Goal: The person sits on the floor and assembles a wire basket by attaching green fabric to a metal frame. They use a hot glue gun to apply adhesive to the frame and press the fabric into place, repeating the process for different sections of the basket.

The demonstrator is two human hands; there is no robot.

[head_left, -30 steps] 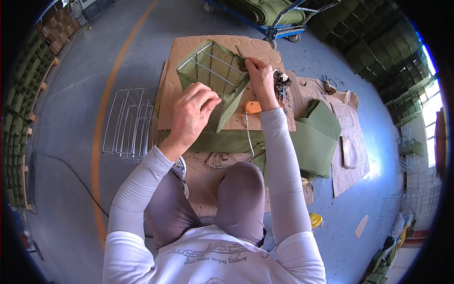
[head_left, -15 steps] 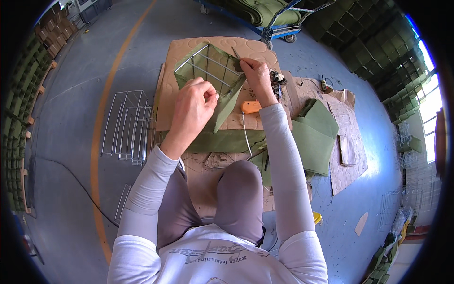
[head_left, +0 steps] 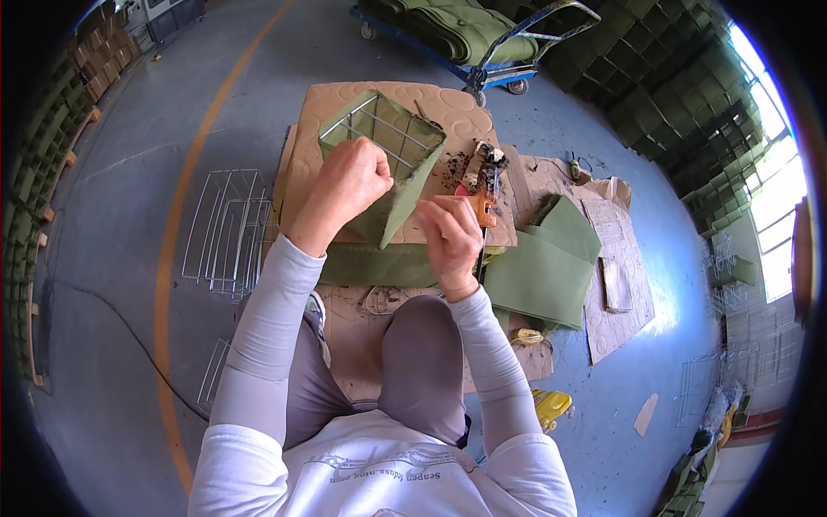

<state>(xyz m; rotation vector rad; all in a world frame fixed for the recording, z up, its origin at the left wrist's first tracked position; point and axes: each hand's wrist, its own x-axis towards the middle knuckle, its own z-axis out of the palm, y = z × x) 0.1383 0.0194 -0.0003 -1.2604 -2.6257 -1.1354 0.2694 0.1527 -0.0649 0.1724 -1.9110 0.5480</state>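
A wire frame [head_left: 369, 109] partly wrapped in green fabric [head_left: 405, 191] sits tilted on a cardboard-topped work surface [head_left: 314, 103]. My left hand [head_left: 349, 183] is closed in a pinch over its near left side; anything between the fingertips is hidden. My right hand [head_left: 452, 239] is lower and to the right, its fingers curled and slightly blurred, apart from the frame. I cannot make out what it holds. An orange tool [head_left: 485, 207] shows right beside its fingers, and a dark-stained pale bundle [head_left: 489, 157] lies just beyond.
Bare wire frames [head_left: 228, 228] stand on the floor to the left. Folded green fabric [head_left: 547, 263] lies on the right, near more cardboard [head_left: 633, 302]. A blue cart [head_left: 517, 73] with green rolls stands at the back. A yellow object [head_left: 551, 407] is near my right elbow.
My right hand has left the fabric's far right corner and come down toward me. My left hand stays near the frame. The view has shifted slightly, and the orange tool beside my right hand now shows.
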